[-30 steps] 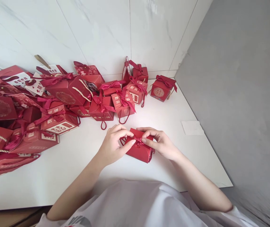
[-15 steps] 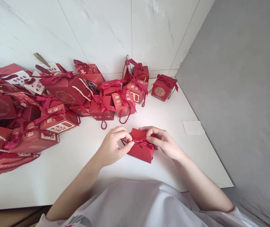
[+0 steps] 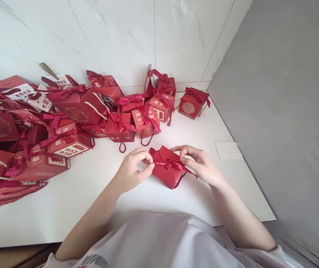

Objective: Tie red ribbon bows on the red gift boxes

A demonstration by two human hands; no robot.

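Red box [image 3: 163, 175], one — on the white counter [image 3: 201, 136], between the hands; clock directions read from it. Ribbon [image 3: 169, 164], deep pink, knotted in a bow across the top, one tail trailing towards four o'clock. Left hand [image 3: 133, 170], at nine o'clock: thumb and fingertips pinched together on the ribbon. Right hand [image 3: 200, 163], at three: fingers curled at the ribbon's other side — cannot tell whether they grip it. Cord handle [image 3: 179, 181], at four. Tied boxes [image 3: 124, 137], several, crowded between nine and twelve; medallion box [image 3: 188, 108], at one. White slip [image 3: 229, 150], between two and three.

Risks, as judged: uneven pulling could leave the bow lopsided or undone; a hard tug could skid the box or crease it.
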